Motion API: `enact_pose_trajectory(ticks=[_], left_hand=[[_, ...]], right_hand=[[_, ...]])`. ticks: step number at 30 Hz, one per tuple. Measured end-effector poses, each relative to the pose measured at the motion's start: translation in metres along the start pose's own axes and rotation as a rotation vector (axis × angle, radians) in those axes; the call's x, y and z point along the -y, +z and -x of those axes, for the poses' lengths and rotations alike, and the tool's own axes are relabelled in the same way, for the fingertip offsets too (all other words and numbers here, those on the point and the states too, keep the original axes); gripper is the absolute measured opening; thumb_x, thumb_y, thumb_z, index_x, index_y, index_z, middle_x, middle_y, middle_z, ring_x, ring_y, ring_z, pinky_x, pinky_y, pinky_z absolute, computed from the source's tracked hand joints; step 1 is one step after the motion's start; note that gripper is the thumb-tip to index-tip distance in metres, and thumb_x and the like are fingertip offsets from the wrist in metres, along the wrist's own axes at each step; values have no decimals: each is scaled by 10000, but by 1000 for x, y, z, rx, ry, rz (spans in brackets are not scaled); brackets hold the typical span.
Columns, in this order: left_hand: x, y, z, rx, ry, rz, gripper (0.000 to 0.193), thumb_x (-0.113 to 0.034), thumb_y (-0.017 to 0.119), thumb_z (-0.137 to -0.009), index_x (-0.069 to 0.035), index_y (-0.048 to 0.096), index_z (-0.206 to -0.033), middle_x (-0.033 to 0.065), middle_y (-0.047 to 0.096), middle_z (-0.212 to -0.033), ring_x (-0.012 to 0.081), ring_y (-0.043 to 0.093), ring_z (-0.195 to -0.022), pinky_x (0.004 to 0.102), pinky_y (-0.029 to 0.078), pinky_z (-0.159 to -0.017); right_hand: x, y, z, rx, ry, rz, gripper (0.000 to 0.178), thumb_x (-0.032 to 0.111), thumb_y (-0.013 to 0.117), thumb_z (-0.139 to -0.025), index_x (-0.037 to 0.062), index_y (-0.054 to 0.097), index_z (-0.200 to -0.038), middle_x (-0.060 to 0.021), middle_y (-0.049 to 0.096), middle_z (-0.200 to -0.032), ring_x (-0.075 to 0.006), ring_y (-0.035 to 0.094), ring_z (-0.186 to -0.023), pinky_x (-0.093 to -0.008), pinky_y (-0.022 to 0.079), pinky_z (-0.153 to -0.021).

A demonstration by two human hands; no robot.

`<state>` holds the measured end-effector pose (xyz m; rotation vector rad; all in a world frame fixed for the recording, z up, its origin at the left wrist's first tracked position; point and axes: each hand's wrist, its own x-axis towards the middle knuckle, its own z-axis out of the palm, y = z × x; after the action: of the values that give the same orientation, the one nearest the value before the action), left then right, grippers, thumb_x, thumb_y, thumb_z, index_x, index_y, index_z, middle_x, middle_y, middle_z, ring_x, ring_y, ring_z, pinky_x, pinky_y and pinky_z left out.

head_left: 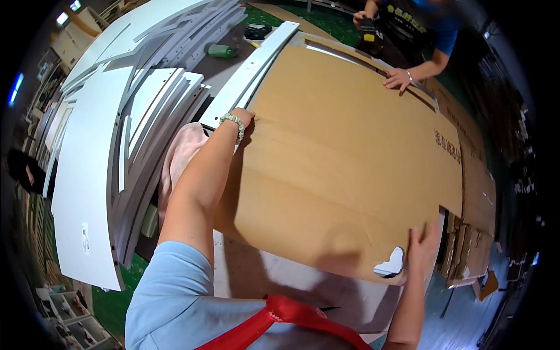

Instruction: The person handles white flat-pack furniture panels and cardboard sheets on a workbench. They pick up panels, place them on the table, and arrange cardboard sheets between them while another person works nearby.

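A large brown cardboard sheet [344, 146] lies over the work surface in front of me. My left hand [245, 118], with a hair tie around the wrist, is closed on its left edge, and that side is lifted a little. Near the sheet's near right corner is a torn hole [394, 263] showing white beneath. My right hand [422, 248] is beside that hole, slightly blurred, with thumb and fingers apart and nothing visible in it. A long white board [251, 73] runs along the sheet's left side.
White panels [87, 192] are stacked on the left, with a pink cloth [184, 149] beside them. Across the table a co-worker's hand [398, 79] rests at the sheet's far edge; their other hand holds a power tool [368, 35]. Folded cardboard boxes [472, 251] stand on the right.
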<state>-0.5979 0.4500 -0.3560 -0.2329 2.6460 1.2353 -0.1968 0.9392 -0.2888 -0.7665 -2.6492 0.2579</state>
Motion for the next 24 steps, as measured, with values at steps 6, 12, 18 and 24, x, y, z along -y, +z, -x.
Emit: enact_pose_trajectory(ticks=[6,12,18,24], left_hand=[[10,5,-24,216,-116,115,270,-279,535,-845,-56,625,-723,74,615,-680,200,548,-562,387,398,-500],[18,10,-45,35,274,-345,429,-343,402,-876,-10,656,-972,220,621,-1058,377,563,-1019,424,432,-878],[16,17,-44,-44,196,-260,486,-394,467,-884,50,646,-967,214,660,-957,328,629,-899,387,464,-794],[-1,-1,3,-47,114,-488,725,-580,391,-889,99,622,-996,312,603,-1014,437,564,-1017,449,429,-900]], right_hand=[[73,43,16,157,-160,178,670,432,573,-839,132,357,-1398,-135,294,-1459,-315,192,-1375,-502,116,-1108],[73,55,1,120,-144,172,698,502,508,-854,164,302,-1428,-103,232,-1495,-302,156,-1389,-513,79,-1113],[30,50,-18,51,8,43,723,502,514,-854,135,283,-1432,-114,284,-1471,-300,207,-1369,-498,123,-1110],[-56,35,-77,15,500,-257,576,305,704,-770,-10,510,-1212,-197,577,-1164,-309,552,-1067,-384,405,-937]])
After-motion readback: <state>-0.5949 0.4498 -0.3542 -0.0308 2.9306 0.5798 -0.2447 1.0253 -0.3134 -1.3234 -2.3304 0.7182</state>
